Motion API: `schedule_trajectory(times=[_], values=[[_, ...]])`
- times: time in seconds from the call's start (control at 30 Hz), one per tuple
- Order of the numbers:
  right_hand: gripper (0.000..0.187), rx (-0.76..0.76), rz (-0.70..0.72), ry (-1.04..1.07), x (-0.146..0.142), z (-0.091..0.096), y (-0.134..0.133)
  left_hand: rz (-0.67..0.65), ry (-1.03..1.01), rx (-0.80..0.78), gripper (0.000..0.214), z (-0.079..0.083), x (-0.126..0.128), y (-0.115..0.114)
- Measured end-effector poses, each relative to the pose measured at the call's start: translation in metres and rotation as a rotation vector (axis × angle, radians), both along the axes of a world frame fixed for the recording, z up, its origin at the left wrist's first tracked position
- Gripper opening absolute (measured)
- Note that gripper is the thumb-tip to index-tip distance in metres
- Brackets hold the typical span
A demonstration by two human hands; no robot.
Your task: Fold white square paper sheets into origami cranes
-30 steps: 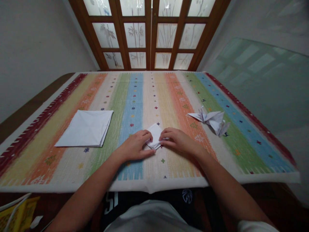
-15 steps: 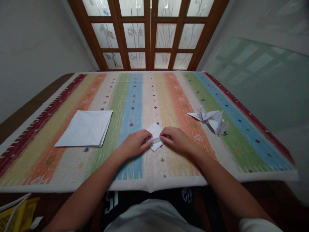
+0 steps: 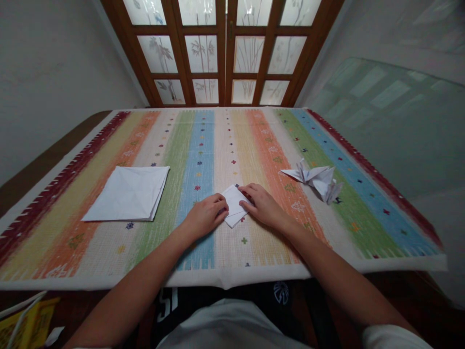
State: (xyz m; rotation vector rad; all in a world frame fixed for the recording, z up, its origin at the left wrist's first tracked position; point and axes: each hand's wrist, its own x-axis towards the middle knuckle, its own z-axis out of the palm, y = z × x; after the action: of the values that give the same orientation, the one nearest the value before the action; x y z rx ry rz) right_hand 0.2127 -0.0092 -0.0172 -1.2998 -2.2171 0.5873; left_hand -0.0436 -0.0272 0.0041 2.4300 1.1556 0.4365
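Note:
A small folded square of white paper [image 3: 234, 198] lies on the striped tablecloth in front of me, one corner pointing toward me and a crease line across its lower part. On its left corner, my left hand [image 3: 207, 213] is closed, fingers curled and thumb against the edge. My right hand [image 3: 264, 206] grips the right side, fingertips near the upper edge and thumb resting on the paper's face. The fingers hide both side corners of the paper.
To the left lies a stack of larger white paper squares [image 3: 125, 194]. Several folded paper cranes [image 3: 319, 180] sit bunched together on the right. The striped tablecloth [image 3: 225, 145] covers the table. A yellow basket [image 3: 31, 320] is below the table at lower left.
The raised flap across the middle of the paper now lies flat. My right hand's fingers have shifted up along the right edge, and my left hand has drawn slightly left.

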Motion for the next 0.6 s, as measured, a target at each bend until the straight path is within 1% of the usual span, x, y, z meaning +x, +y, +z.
schedule_trajectory(times=[0.07, 0.17, 0.2, 0.3, 0.4, 0.47, 0.6], values=[[0.036, -0.009, -0.010, 0.037, 0.000, 0.000, 0.001, 0.000, -0.005, 0.011, 0.015, -0.001, 0.000, 0.000], [0.037, -0.014, -0.019, 0.094, -0.001, 0.003, 0.001, 0.023, -0.028, 0.032, 0.011, -0.004, -0.001, 0.000], [0.037, -0.014, -0.019, 0.106, -0.001, 0.004, 0.001, 0.038, -0.037, 0.030, 0.013, -0.004, -0.001, 0.000], [0.038, -0.015, -0.017, 0.127, -0.002, 0.006, 0.001, 0.087, -0.075, 0.014, 0.034, -0.005, -0.002, 0.000], [0.036, -0.031, -0.002, 0.121, -0.002, 0.007, 0.000, 0.103, -0.101, 0.019, 0.056, -0.005, -0.002, 0.000], [0.030, -0.043, 0.021, 0.100, -0.003, 0.009, -0.001, 0.095, -0.092, 0.018, 0.063, -0.005, -0.001, 0.000], [0.023, -0.039, 0.088, 0.051, -0.003, 0.013, -0.003, 0.092, -0.070, 0.006, 0.068, -0.004, -0.001, -0.001]])
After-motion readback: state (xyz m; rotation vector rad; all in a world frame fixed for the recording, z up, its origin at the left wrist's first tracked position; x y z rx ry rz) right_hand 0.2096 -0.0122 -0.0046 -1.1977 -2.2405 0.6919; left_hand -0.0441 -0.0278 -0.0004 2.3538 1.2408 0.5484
